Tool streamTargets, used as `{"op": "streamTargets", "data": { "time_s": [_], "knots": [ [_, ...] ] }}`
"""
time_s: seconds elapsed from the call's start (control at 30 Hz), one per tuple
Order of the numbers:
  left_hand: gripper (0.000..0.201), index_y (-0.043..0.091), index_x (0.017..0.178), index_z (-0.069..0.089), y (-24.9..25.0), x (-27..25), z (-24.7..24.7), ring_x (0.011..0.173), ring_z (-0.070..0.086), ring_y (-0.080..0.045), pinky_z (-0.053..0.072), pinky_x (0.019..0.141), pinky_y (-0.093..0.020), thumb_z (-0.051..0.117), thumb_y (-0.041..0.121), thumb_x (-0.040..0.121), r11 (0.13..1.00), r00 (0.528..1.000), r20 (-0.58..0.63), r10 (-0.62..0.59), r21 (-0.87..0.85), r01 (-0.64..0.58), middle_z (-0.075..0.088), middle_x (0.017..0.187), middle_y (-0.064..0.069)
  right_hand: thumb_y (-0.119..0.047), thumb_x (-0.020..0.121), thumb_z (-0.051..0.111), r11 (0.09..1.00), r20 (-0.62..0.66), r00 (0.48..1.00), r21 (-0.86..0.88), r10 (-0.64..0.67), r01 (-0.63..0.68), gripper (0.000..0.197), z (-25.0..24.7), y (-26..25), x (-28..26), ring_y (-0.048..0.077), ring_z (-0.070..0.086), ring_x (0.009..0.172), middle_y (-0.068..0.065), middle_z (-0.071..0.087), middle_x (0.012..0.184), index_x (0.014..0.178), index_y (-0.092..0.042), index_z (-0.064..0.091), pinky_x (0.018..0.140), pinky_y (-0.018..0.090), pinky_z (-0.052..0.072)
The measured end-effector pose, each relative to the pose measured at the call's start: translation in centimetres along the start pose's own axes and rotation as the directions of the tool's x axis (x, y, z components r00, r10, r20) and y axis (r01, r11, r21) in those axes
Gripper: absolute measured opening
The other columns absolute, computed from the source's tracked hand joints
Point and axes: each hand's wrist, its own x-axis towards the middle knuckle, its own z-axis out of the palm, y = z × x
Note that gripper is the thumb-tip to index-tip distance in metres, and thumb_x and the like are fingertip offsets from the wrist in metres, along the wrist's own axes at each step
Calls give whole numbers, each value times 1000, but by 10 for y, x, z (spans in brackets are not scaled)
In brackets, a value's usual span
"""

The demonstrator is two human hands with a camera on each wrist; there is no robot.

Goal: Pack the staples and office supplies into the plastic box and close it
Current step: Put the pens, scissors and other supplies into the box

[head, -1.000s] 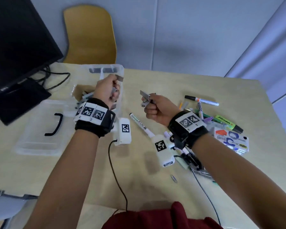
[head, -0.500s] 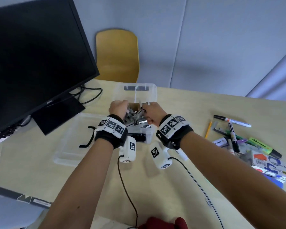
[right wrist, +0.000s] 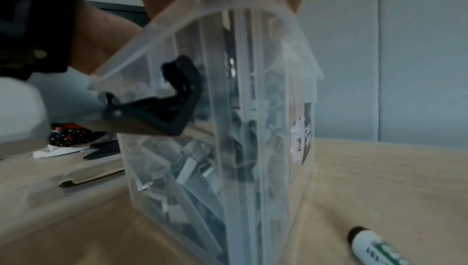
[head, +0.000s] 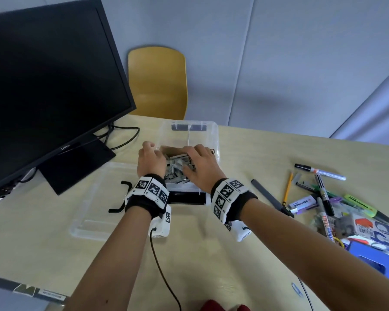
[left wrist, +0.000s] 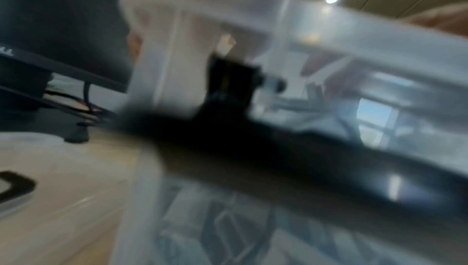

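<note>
My left hand (head: 150, 158) and right hand (head: 200, 163), fingers loosely spread, rest on the staples (head: 177, 170) heaped in one clear plastic box (head: 213, 133) on the tabletop (head: 245, 158).

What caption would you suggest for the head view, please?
Both hands, left and right, over staple strips in the clear plastic box; markers wait beside.

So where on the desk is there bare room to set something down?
Bare tabletop lies near the front edge, between the two forearms, and behind the pens toward the far right corner. Crowded: the right side's supplies pile, and the left, taken by lid, box and monitor.
</note>
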Motion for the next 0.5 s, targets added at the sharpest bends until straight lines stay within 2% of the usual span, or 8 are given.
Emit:
{"op": "streamTargets", "data": {
  "time_s": [0.07,0.1,0.2,0.3,0.4,0.43,0.5],
  "knots": [
    [28,14,121,47,0,2,-2,106,56,-35,48,90,-46,34,12,96,992,997,21,-73,-103,74,52,124,-15,-20,85,55,993,-52,998,-119,16,-22,33,2,1,-5,34,52,99,15,58,107,114,-4,57,87,41,41],
    [29,13,120,49,0,2,-3,104,56,-36,48,90,-46,33,10,96,982,993,18,-113,-151,115,52,123,-17,-22,88,51,984,-21,999,-173,29,-32,30,2,0,-7,33,54,102,13,60,108,111,-5,58,89,40,40],
    [32,12,118,54,1,3,-6,105,55,-37,47,91,-44,33,7,94,964,986,7,-165,-212,162,48,125,-18,-31,97,32,956,202,979,-291,14,46,37,2,-3,-11,25,49,119,4,59,124,123,-14,53,99,38,31],
    [33,12,120,54,-1,1,-5,106,56,-36,47,92,-45,34,9,95,974,991,0,-131,-184,129,51,124,-18,-31,100,24,945,382,924,-290,-30,151,41,-2,-6,-5,19,35,133,-3,44,142,136,-22,42,108,42,23],
    [32,12,121,54,-4,0,-5,106,56,-36,48,92,-45,34,10,95,976,993,-9,-119,-186,115,51,123,-17,-32,101,21,965,554,832,-223,7,141,43,-8,-9,2,14,17,143,-8,21,154,142,-29,32,115,43,10],
    [32,12,121,53,-5,0,-4,106,56,-35,48,92,-45,35,10,95,976,993,-14,-118,-184,113,52,123,-17,-31,101,22,966,554,833,-218,7,137,42,-8,-9,3,14,16,143,-9,21,154,142,-29,33,115,44,9],
    [31,11,121,53,-6,-4,-3,107,56,-34,47,92,-43,38,11,94,979,995,-28,-100,-179,93,56,123,-16,-28,99,30,973,426,905,-215,13,87,39,-4,-6,1,18,28,138,-7,36,148,134,-27,46,113,45,13]
  ]
}}
